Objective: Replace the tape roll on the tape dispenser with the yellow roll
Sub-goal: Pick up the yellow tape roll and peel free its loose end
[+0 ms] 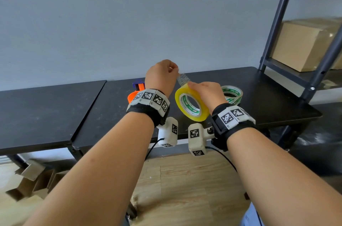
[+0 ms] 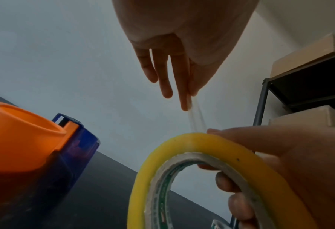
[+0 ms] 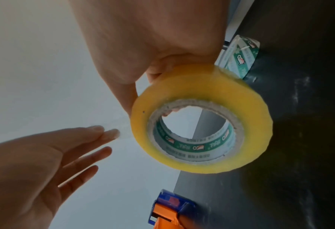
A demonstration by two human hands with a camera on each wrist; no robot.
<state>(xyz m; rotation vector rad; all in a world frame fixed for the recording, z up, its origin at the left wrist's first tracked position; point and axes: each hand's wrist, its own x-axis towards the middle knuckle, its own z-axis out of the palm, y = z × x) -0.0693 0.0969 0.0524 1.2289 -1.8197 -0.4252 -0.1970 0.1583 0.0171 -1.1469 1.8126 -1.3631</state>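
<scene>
My right hand (image 1: 207,92) grips the yellow tape roll (image 1: 191,104) above the black table, fingers through its core (image 2: 227,182). My left hand (image 1: 162,76) pinches the loose clear tape end (image 1: 182,78) between thumb and forefinger and holds it up and left of the roll; its other fingers (image 2: 148,68) are straight. The strip (image 2: 196,117) runs taut from the pinch down to the roll (image 2: 182,162). The orange and blue tape dispenser (image 1: 137,89) lies on the table behind my left wrist, its orange hub (image 2: 21,134) bare. In the right wrist view the roll (image 3: 201,120) fills the middle.
A thin, nearly used green-and-white tape roll (image 1: 232,94) lies flat on the table (image 1: 259,87) right of my right hand. A dark metal shelf (image 1: 288,40) with cardboard boxes (image 1: 303,44) stands at the right. A second black tabletop (image 1: 46,111) adjoins on the left.
</scene>
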